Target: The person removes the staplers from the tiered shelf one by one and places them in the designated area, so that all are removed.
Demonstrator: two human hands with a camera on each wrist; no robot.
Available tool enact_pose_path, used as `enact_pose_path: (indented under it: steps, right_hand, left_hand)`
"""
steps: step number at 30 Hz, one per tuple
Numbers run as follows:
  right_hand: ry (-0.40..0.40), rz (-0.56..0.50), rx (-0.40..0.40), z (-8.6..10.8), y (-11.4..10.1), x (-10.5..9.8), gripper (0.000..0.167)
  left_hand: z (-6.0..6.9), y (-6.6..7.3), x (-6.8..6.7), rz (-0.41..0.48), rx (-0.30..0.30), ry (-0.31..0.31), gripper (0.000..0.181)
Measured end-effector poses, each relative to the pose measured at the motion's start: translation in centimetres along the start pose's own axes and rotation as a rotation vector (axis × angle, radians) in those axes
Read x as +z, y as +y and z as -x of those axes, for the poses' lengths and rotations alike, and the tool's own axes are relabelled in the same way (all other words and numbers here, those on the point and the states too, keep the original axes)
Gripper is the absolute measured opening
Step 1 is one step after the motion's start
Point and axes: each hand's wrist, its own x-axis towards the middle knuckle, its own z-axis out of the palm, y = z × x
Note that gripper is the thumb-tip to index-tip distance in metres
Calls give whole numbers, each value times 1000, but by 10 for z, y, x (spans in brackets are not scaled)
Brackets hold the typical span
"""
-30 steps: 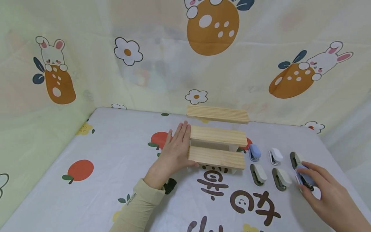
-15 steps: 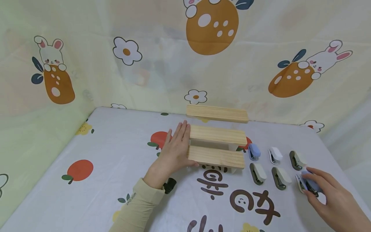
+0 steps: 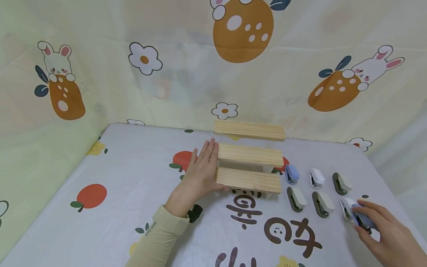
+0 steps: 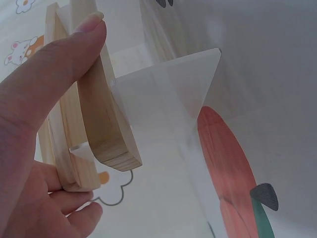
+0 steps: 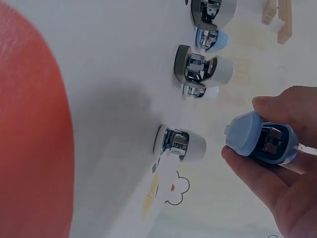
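My right hand (image 3: 388,230) pinches a small blue stapler (image 5: 246,136) between thumb and fingers, held above the table in the right wrist view. Just left of it in the head view stands a white stapler (image 3: 347,210). My left hand (image 3: 200,174) lies with fingers straight along the left end of a stepped wooden rack (image 3: 248,180). In the left wrist view, its thumb (image 4: 74,49) touches the front board. Between rack and right hand stand another blue stapler (image 3: 292,173), a second white one (image 3: 316,178) and several dark-based staplers (image 3: 323,204).
The rack's top board (image 3: 249,129) is near the back cloth wall (image 3: 180,92). Clear plastic side panels (image 4: 163,89) support the boards. A printed cloth (image 3: 133,193) with fruit and lettering covers the table. The rack boards hold nothing.
My right hand has moved right and nearer with the blue stapler, uncovering more of the white stapler beside it. My left hand stays at the rack.
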Motion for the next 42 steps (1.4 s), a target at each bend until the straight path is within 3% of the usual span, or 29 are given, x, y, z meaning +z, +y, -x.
enact_pose_path:
  steps: [2, 7, 16, 26, 31, 38, 42]
  right_hand:
    - [18, 5, -18, 2, 3, 2, 51]
    - [-33, 1, 13, 4, 6, 4, 50]
    - [-241, -10, 129, 5, 9, 9, 49]
    - [-388, -29, 128, 5, 13, 18, 45]
    - [-418, -16, 130, 5, 12, 20, 44]
    - [-385, 11, 101, 14, 19, 21, 42]
    - [-443, 25, 149, 16, 25, 25, 44]
  left_hand:
    - [0, 0, 0, -3, 0, 2, 137]
    - [1, 0, 0, 5, 0, 5, 137]
    - [1, -1, 0, 22, -6, -8, 138]
    - [1, -1, 1, 33, -2, 2, 138]
    - [1, -1, 1, 22, 0, -1, 138]
    - [-1, 0, 0, 21, -1, -4, 138]
    - [0, 0, 0, 24, -3, -6, 138]
